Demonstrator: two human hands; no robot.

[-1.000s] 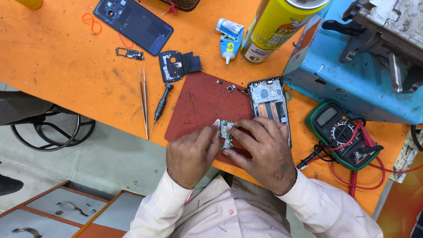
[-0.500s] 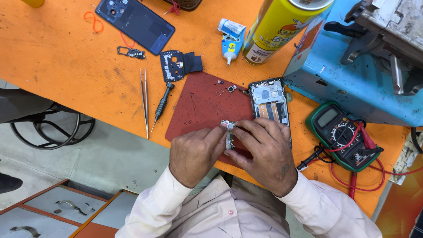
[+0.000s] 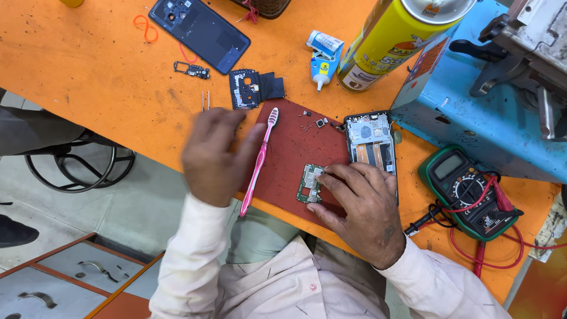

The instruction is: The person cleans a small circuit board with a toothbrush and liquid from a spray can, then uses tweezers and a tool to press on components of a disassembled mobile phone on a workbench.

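The right hand (image 3: 360, 207) lies flat and half open on the small green circuit board (image 3: 310, 184), its fingertips pressing on the board's right edge, probably so that the board does not slide on the dark red mat (image 3: 295, 147). The board rests on the mat just left of these fingers, and its long axis runs away from the person, a little tilted. The left hand (image 3: 209, 156) is blurred; its thumb and fingers appear closed loosely on the pink toothbrush (image 3: 258, 162), though how firmly I cannot tell. The brush is held by its lower handle, so the bristle head points away from the person and slightly to the right, above the mat. Its long axis goes nearly parallel with the board. Beyond the right hand lies the opened phone frame (image 3: 372, 142), and to the right of it the green multimeter (image 3: 463, 192), both on the orange table (image 3: 88, 77).
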